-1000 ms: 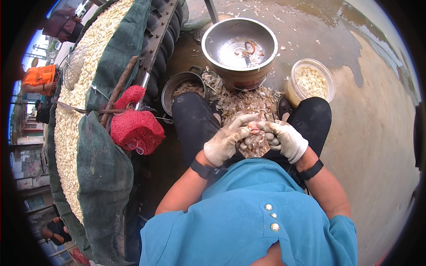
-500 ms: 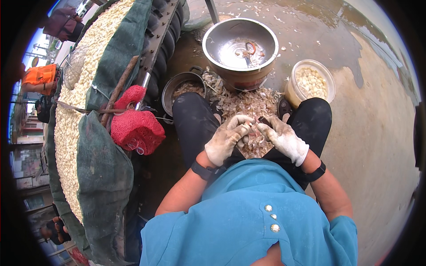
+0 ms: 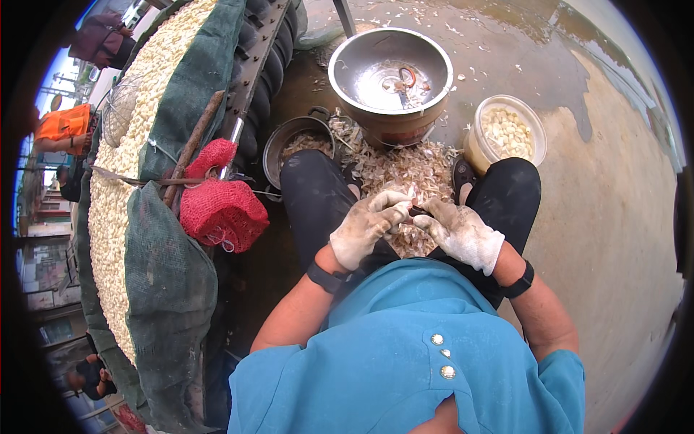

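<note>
Garlic clove [image 3: 413, 196] held on the near side of the steel basin [image 3: 356, 71].
It is pinched by the left hand's [image 3: 370, 228] fingers; a dark tool [image 3: 418, 211] is gripped by the right hand's [image 3: 463, 233].

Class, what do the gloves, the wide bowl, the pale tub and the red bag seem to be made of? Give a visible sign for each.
Gloves: probably knitted fabric, matt; they wrinkle softly and look stained.
Wide bowl: likely steel, smooth; its grey inside shines.
Pale tub: probably plastic; its wall looks slightly translucent.
Red bag: netting, perhaps plastic; mesh shows, but the fibre is uncertain.
</note>
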Demonstrator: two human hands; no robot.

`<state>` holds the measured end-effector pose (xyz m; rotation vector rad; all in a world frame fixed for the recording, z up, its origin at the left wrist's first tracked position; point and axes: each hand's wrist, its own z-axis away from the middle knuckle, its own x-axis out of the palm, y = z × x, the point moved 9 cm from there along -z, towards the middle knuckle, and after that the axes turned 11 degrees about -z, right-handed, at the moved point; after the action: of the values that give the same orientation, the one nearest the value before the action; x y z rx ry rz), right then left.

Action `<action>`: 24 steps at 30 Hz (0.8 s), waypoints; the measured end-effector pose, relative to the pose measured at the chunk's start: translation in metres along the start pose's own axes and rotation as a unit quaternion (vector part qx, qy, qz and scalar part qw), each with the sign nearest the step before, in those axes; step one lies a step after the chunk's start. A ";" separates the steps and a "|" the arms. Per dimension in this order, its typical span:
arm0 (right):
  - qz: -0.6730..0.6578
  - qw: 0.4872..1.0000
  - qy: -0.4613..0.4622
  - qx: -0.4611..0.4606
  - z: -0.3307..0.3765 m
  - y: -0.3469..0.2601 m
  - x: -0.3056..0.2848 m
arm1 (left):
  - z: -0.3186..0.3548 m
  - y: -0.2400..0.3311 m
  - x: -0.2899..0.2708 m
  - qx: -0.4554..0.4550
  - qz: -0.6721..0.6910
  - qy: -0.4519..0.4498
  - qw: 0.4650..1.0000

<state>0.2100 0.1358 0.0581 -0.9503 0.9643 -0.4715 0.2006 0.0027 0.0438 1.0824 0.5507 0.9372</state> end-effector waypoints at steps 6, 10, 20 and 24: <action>-0.093 0.995 -0.026 0.000 0.000 0.009 0.004 | -0.002 -0.005 -0.001 -0.026 0.005 -0.014 1.000; -0.159 0.984 -0.077 0.035 -0.001 0.009 0.010 | 0.000 0.005 -0.003 0.004 -0.022 -0.019 1.000; -0.146 0.987 -0.069 -0.001 -0.001 0.008 0.013 | -0.006 -0.004 -0.008 0.075 -0.102 -0.035 0.991; -0.171 0.983 -0.073 0.004 -0.001 0.012 0.016 | -0.004 -0.005 -0.004 0.001 0.000 -0.041 0.999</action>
<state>0.2167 0.1307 0.0401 -1.1333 0.6664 -0.6825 0.1971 0.0001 0.0378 1.1170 0.4842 0.8891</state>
